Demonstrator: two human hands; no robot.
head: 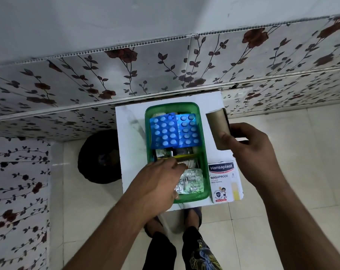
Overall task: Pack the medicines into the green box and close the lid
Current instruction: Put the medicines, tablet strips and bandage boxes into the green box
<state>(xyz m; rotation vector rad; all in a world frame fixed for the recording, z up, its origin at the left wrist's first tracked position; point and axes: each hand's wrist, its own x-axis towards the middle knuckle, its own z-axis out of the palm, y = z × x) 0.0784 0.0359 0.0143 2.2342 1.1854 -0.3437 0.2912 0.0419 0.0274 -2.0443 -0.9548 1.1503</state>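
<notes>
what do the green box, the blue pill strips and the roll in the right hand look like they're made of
Green box: translucent glossy plastic; contents show through the wall.
Blue pill strips: shiny foil or plastic blister sheets with raised bubbles.
Roll in the right hand: matte tan, probably cardboard or bandage tape.

My bare forearms (114,215) carry no sleeves, and below them I wear black trousers (200,254) with a yellow printed pattern and sandals (194,213).
</notes>
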